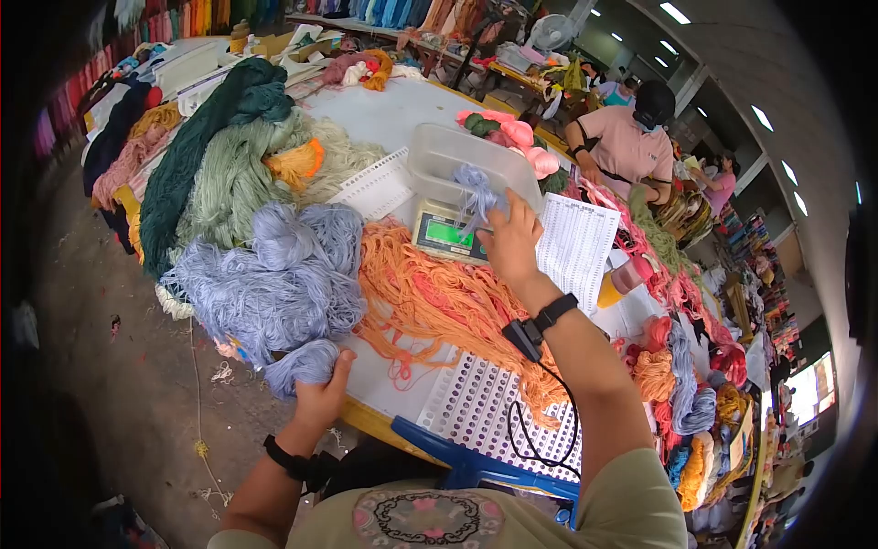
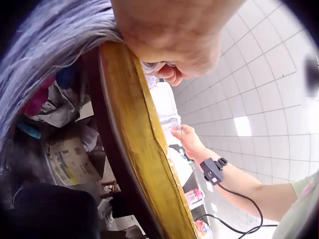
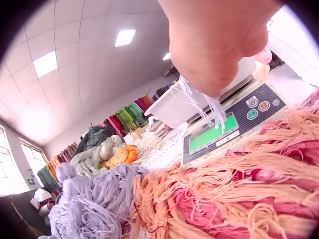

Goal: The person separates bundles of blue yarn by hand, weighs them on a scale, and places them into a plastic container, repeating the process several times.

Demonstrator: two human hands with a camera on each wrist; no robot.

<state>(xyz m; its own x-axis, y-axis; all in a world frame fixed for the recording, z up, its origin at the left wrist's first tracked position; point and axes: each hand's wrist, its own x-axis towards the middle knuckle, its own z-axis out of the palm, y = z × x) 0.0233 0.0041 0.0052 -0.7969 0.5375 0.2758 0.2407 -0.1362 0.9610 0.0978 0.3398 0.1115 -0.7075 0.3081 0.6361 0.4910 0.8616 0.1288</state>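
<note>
1. While your left hand (image 1: 320,393) was at the near-left corner of the surface (image 1: 380,105), its fingers were curled round a small lavender hank (image 1: 305,361); the thumb showed on the hank's right side, and most of the other fingers were hidden in the head view.
2. Your right hand (image 1: 514,236) was over the near rim of a clear plastic tub (image 1: 434,156), its fingers drawn narrow and pinching a lavender bunch (image 1: 474,188) of yarn. Part of that bunch was inside the tub, and loose ends hung in front of a lit green display (image 3: 207,135).
3. The tub was on the scale (image 3: 241,117), which stood in from the near edge of the surface, toward its middle; you could not read the figures.
4. A large lavender pile (image 1: 265,274) covered the left edge, just beyond the hank in your left hand; the views did not show whether strands joined the two.
5. Orange yarn (image 1: 430,274) spread from the scale toward the near edge, partly over a card with rows of dark dots (image 1: 476,393).
6. A printed sheet (image 1: 578,240) lay right of your right hand, toward the right edge. Pale green yarn (image 1: 215,197) and dark green yarn (image 1: 183,174) were heaped farther along the left edge.
</note>
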